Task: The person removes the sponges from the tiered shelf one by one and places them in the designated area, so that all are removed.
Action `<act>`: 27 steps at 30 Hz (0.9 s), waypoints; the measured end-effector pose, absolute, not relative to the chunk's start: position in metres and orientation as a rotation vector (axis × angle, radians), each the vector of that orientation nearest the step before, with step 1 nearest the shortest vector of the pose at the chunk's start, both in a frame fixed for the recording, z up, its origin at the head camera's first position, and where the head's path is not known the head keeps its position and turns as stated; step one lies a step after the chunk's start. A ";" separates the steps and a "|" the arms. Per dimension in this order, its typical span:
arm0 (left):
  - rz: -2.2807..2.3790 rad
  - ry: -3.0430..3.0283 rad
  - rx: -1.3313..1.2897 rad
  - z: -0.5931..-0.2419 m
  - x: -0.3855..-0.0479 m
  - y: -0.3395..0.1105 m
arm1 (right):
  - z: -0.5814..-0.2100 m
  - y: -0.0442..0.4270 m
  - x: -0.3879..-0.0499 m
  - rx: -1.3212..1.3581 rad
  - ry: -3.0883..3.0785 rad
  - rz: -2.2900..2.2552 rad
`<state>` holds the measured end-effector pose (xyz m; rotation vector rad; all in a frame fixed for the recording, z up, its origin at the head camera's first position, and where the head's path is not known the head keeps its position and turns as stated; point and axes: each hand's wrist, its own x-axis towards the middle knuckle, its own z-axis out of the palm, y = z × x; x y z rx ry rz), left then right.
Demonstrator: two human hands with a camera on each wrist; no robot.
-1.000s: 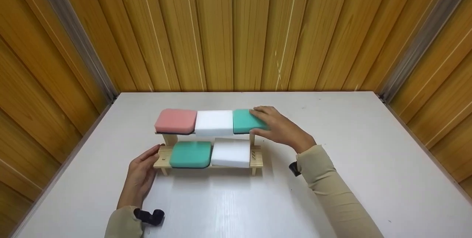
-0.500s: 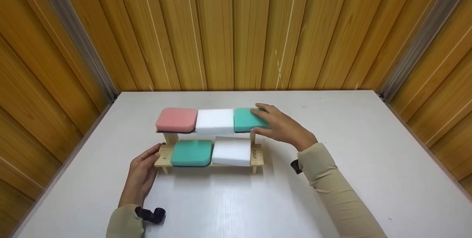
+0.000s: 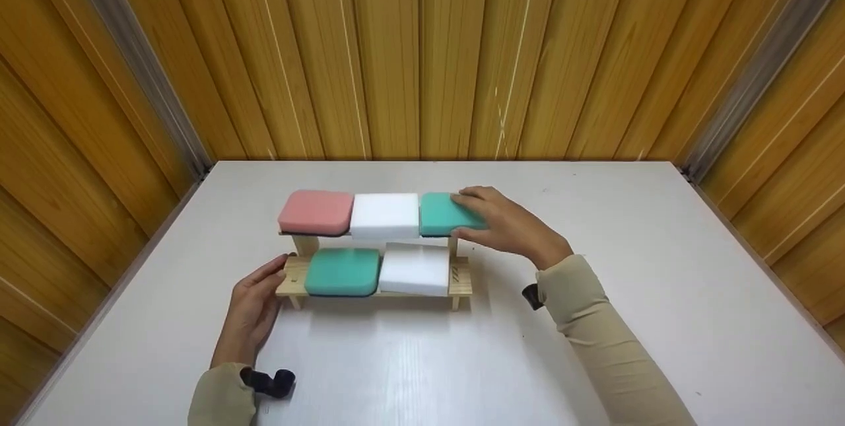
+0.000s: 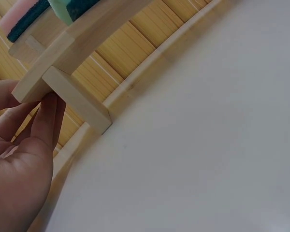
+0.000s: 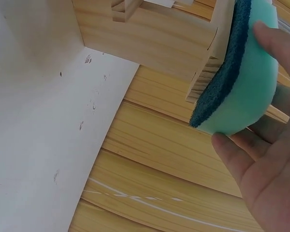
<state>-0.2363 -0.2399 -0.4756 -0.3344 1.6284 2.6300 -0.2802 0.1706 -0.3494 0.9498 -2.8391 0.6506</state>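
A two-tier wooden rack (image 3: 295,275) stands on the table. On its upper tier lie a pink sponge (image 3: 316,211), a white sponge (image 3: 385,213) and a green sponge (image 3: 443,212); the lower tier holds another green sponge (image 3: 342,271) and a tilted white one (image 3: 415,269). My left hand (image 3: 251,310) pinches the lower tier's left end, thumb and fingers on the wood (image 4: 38,77) in the left wrist view. My right hand (image 3: 511,224) grips the upper green sponge (image 5: 249,87), whose dark scouring side rests against the rack's end in the right wrist view.
The white table (image 3: 634,281) spreads around the rack. Wood-patterned panels (image 3: 389,56) rise behind it and on both sides, with grey metal posts (image 3: 142,63) at the corners.
The right hand's raised fingers have come down slightly onto the upper green sponge. The left hand keeps its pinch on the rack, and the sponges stay in their places.
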 end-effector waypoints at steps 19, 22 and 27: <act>2.625 1.639 -0.330 -0.478 -0.235 -0.241 | -0.349 0.178 -0.277 0.957 -2.776 0.649; 2.625 1.642 -0.320 -0.479 -0.234 -0.240 | -0.350 0.181 -0.276 0.953 -2.771 0.654; 2.620 1.648 -0.325 -0.479 -0.234 -0.240 | -0.353 0.186 -0.274 0.943 -2.753 0.653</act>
